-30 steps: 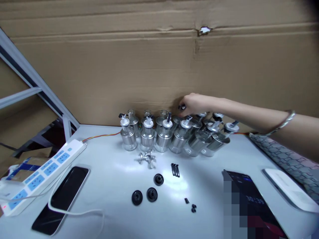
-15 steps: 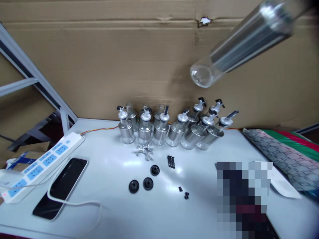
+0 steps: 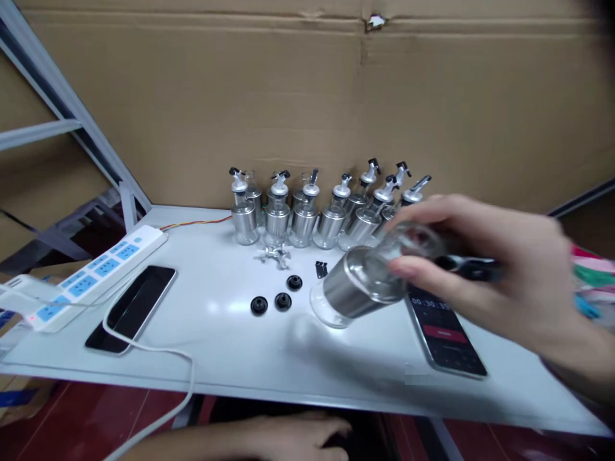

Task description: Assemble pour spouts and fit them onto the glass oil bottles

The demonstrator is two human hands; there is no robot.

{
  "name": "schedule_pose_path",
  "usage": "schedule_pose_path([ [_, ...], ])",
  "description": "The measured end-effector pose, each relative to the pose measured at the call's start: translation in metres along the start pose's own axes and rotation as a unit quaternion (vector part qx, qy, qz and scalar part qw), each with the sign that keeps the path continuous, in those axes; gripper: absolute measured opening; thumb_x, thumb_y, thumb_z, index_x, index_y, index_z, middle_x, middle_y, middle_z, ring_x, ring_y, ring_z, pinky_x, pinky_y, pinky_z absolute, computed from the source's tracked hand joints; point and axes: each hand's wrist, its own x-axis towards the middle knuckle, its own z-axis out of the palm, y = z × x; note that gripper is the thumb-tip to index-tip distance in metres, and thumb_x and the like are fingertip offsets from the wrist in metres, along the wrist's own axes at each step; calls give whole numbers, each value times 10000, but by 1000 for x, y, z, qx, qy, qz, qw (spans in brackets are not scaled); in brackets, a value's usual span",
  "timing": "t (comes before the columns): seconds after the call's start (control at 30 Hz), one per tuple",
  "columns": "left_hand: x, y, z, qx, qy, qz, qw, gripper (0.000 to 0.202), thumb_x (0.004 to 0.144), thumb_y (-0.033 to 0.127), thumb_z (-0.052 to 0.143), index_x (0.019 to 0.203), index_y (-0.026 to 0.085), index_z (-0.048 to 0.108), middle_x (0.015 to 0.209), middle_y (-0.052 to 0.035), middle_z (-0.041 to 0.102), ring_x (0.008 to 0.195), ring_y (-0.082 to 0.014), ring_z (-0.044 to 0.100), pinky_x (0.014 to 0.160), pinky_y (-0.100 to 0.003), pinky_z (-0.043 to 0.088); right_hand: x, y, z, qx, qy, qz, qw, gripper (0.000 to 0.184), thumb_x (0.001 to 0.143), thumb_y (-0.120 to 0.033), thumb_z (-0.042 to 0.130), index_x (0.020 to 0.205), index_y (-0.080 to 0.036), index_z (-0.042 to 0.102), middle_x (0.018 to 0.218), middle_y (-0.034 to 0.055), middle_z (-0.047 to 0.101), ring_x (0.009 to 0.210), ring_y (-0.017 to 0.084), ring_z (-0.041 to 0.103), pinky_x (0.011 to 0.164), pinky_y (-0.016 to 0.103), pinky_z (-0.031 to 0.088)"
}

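My right hand (image 3: 500,256) grips a clear glass bottle (image 3: 353,288) with a brushed metal sleeve by its neck. The bottle tilts over the table, its base towards the middle; whether it touches the tabletop I cannot tell. A dark piece (image 3: 473,267) shows under the palm, too blurred to name. Below the table's front edge, my left hand (image 3: 307,438) has its fingers loosely apart and nothing visible in them. Nearest the bottle base lie several black round caps (image 3: 283,301) and small black levers (image 3: 321,269). Silver pourer parts (image 3: 276,256) lie behind the caps.
Several sleeved bottles with pourers (image 3: 304,221) stand along the cardboard wall (image 3: 202,96). To the left are a power strip (image 3: 103,272) and a phone (image 3: 132,310) with a white cable. Another phone (image 3: 446,333) showing a timer lies under my right arm.
The bottle has come down from the upper right to low over the table, and my right hand is now in view on it. My left hand has appeared at the bottom.
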Motion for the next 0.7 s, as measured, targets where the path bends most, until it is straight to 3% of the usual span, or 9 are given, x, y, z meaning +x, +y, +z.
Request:
schedule_pose_path([
  [0.1, -3, -6, 9, 44, 117, -97, 987, 669, 859, 524, 416, 1440, 215, 295, 1436, -148, 408, 1289, -354, 421, 1068, -557, 307, -9, -10, 17, 50, -37, -23, 998, 286, 877, -472, 530, 855, -187, 540, 692, 0, 600, 539, 88, 529, 475, 228, 397],
  [0.17, -6, -11, 9, 65, 132, -152, 977, 606, 861, 509, 411, 1374, 187, 406, 1373, -163, 475, 1244, -356, 462, 1050, -556, 322, -14, -13, 25, 73, -62, -8, 995, 308, 867, -495, 529, 839, -190, 553, 691, 6, 599, 568, 108, 542, 507, 240, 407],
  [0.23, -7, -18, 7, 95, 115, -189, 971, 499, 879, 456, 382, 1247, 156, 535, 1285, -167, 547, 1179, -350, 513, 997, -523, 386, -17, -14, 31, 89, -87, 13, 992, 332, 855, -521, 530, 829, -192, 564, 692, 11, 597, 584, 122, 544, 528, 249, 408],
  [0.3, -7, -24, 5, 140, 107, -175, 969, 360, 879, 261, 347, 1117, 171, 602, 1184, -127, 609, 1080, -295, 573, 932, -450, 445, -20, -16, 35, 101, -109, 31, 988, 353, 840, -541, 536, 822, -190, 569, 699, 17, 599, 595, 129, 541, 538, 252, 403],
  [0.37, -5, -29, 1, 168, 113, -146, 968, 358, 832, 128, 335, 1051, 200, 609, 1138, -82, 627, 1028, -248, 584, 898, -400, 461, -23, -17, 39, 107, -125, 42, 985, 367, 832, -552, 540, 820, -187, 568, 704, 21, 600, 605, 134, 540, 542, 251, 397],
  [0.47, -3, -35, -8, 162, 75, -127, 976, 295, 851, 181, 364, 1027, 208, 599, 1082, -68, 632, 954, -236, 588, 851, -397, 472, -26, -18, 45, 107, -142, 46, 983, 366, 830, -546, 547, 830, -180, 564, 713, 25, 600, 617, 137, 540, 548, 247, 391],
  [0.57, -3, -43, -18, 145, 22, -128, 981, 250, 803, 270, 542, 1036, 188, 582, 1015, -57, 625, 877, -211, 585, 812, -360, 483, -29, -19, 51, 102, -146, 47, 983, 355, 830, -528, 561, 853, -174, 563, 726, 27, 601, 625, 138, 541, 556, 245, 386],
  [0.67, -7, -53, -22, 141, -15, -120, 983, 173, 783, 209, 569, 951, 185, 603, 894, -19, 619, 786, -175, 571, 757, -318, 490, -29, -19, 53, 101, -143, 50, 983, 354, 826, -523, 570, 868, -171, 564, 729, 26, 599, 623, 137, 537, 560, 247, 383],
  [0.7, -9, -56, -21, 139, -2, -111, 984, 132, 799, 198, 542, 909, 195, 614, 847, -5, 615, 753, -168, 566, 740, -311, 492, -29, -19, 53, 101, -143, 52, 983, 354, 825, -523, 572, 870, -171, 566, 731, 26, 599, 625, 138, 538, 562, 248, 383],
])
